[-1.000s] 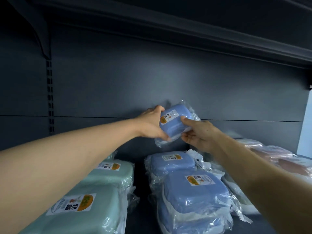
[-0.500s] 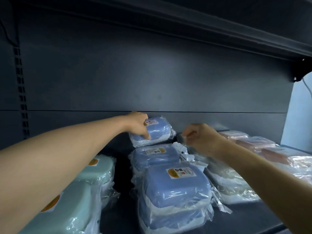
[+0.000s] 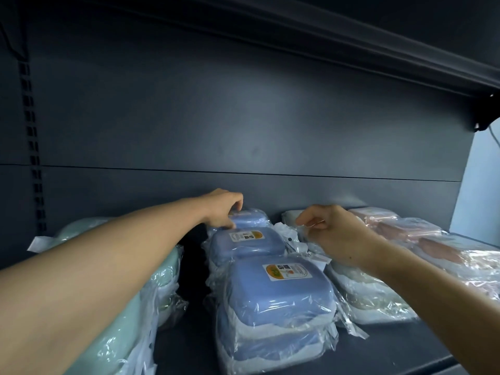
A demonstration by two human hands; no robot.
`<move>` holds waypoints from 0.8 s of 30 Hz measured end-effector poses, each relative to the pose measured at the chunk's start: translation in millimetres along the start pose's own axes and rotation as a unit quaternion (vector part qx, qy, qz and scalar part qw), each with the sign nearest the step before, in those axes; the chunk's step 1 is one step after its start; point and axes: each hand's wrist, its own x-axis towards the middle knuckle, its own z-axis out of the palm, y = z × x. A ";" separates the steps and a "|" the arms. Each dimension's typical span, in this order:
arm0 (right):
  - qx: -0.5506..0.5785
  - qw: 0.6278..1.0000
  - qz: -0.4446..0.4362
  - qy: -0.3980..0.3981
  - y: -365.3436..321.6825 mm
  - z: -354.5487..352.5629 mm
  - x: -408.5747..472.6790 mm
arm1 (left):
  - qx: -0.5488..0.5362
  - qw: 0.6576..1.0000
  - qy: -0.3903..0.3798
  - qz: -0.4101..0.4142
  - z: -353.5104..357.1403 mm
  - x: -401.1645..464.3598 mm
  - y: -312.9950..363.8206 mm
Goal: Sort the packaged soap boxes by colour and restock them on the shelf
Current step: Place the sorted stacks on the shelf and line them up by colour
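Three blue soap boxes (image 3: pixel 278 293) sit in a file running from the lower centre of the frame back toward the panel, each sealed in clear plastic wrap; the nearest looks stacked on another blue one beneath it, and the two nearer boxes show an orange-and-white label on the lid. At the far end of that file, the left hand (image 3: pixel 221 209) curls its fingers over the rearmost blue box (image 3: pixel 250 219), thumb at its near edge, gripping it where it rests on the shelf. Just right of centre, the right hand (image 3: pixel 338 234) hangs above the crumpled wrap between the blue file and the pale boxes (image 3: pixel 362 290), fingers loosely bent; whether it pinches the wrap I cannot tell. Mint-green boxes (image 3: pixel 130 328) lie along the lower left, partly hidden under the left forearm, and pink boxes (image 3: pixel 446 247) fill the right side, all wrapped likewise. Everything rests on a dark shelf (image 3: pixel 184 345) with a dark grey back panel (image 3: pixel 243 131), a slotted upright at the left edge and another shelf's underside crossing the upper right.
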 end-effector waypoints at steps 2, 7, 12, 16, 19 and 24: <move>0.020 1.000 -0.011 -0.013 -2.2 2.3 -2.2 | 0.003 1.000 -0.013 -0.001 1.3 1.4 3.3; -0.001 0.998 -0.036 -0.047 -8.1 7.0 -8.9 | 0.006 0.997 -0.074 -0.029 -0.6 -0.6 6.5; 0.015 0.993 -0.091 -0.072 -11.1 -6.1 -31.7 | -0.046 0.996 -0.066 -0.042 -27.7 -26.4 24.9; -0.039 0.971 -0.135 -0.193 -7.6 -18.9 -60.2 | -0.073 0.985 -0.153 -0.038 -45.8 -63.2 47.6; -0.116 0.945 -0.192 -0.238 -3.8 -10.6 -73.6 | -0.064 0.964 -0.244 -0.087 -48.3 -84.3 62.3; -0.156 0.944 -0.241 -0.164 8.6 13.6 -73.5 | -0.064 0.971 -0.206 -0.103 -34.7 -84.7 77.1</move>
